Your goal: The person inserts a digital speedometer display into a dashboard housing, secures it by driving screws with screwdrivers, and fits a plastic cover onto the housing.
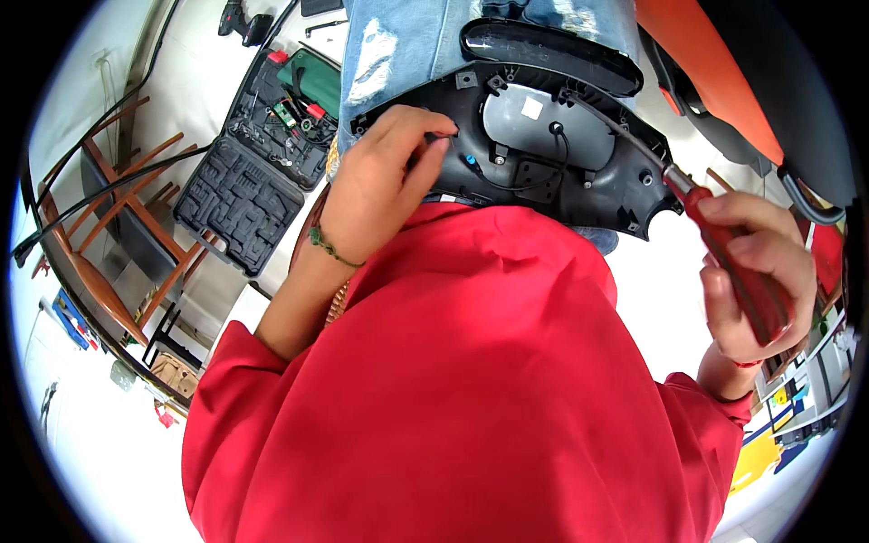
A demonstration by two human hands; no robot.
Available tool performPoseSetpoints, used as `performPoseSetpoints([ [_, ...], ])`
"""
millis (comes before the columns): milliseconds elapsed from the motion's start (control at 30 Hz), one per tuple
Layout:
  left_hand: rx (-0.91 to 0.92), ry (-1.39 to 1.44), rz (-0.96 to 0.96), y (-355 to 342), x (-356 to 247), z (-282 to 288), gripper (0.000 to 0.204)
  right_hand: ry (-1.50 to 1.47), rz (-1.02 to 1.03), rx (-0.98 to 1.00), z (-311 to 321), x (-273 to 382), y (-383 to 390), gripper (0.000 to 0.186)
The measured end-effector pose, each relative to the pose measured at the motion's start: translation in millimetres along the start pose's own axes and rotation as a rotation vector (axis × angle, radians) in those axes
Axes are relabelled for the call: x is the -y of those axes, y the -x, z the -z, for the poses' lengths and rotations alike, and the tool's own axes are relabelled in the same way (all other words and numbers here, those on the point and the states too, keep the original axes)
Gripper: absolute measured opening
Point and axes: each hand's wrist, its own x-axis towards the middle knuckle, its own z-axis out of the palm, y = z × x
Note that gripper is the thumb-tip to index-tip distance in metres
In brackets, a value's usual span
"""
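Observation:
A black moulded plastic panel [605,195] lies across my lap, its ribbed inner side facing up. Set into it is a grey oval plate [507,116] with a small white sticker; a thin black cable ends in a blue-tipped connector [472,161]. My right hand [756,262] grips the red handle of a screwdriver [733,249], whose long shaft slants over the panel to its upper edge. My left hand [385,176] is at the panel's left part, thumb and forefinger drawn together; what lies between them is hidden. A glossy black curved piece [552,56] rests beyond the panel on my jeans.
An open black tool case [240,204] with bits, a green pouch and a small circuit board lies left on the floor. A cordless drill [243,23] is farther off. Wooden chairs [127,217] stand at far left; an orange and black body [724,72] stands close at upper right.

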Motion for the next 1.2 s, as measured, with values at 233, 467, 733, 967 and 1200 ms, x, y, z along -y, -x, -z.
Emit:
performPoseSetpoints([
  [233, -0.081, -0.267, -0.187, -1.5, 23.7, -12.4, 0.021, 0.090, 0.089, -0.009, -15.8, 7.1, -12.7, 0.027],
  [467, -0.082, -0.391, -0.247, -10.7, 28.1, -22.7, 0.019, 0.198, 0.331, -0.026, -42.1, 8.5, -11.3, 0.018],
  [733, -0.031, -0.423, -0.297, -13.2, 29.5, -23.6, 0.017, 0.153, 0.350, 0.100, -48.2, 12.3, -9.6, 0.017],
  [967, -0.079, -0.352, -0.283, -9.6, 26.2, -22.0, 0.020, -0.131, 0.305, -0.004, -25.8, 9.1, -8.2, 0.021],
  [1200, -0.097, 0.142, -0.160, -2.0, 2.0, -31.4, 0.022, -0.167, -0.056, -0.250, -9.4, 2.8, 18.2, 0.044],
])
